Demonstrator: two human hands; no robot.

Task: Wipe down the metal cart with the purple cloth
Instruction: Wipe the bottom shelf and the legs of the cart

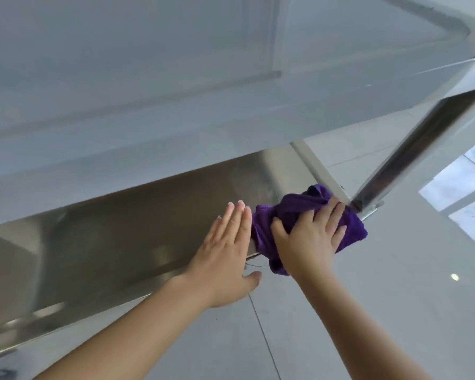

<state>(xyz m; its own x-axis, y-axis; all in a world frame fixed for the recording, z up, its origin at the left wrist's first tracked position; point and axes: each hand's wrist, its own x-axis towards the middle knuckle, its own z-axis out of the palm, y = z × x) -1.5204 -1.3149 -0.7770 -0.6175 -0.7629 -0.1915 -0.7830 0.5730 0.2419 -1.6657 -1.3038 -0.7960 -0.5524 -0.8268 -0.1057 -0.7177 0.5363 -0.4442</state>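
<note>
The right hand (310,237) presses the bunched purple cloth (294,212) with spread fingers, seemingly clutching it, onto the metal cart (121,242) shelf's right corner, the left hand (225,253) flat and open beside it.

One head-worn view looks steeply down from close above the metal cart (121,242), its top shelf filling the frame from nine to one o'clock. The lower shelf runs diagonally beneath, a shiny upright post (412,149) rises toward two o'clock, and grey floor (395,297) fills five o'clock.
</note>
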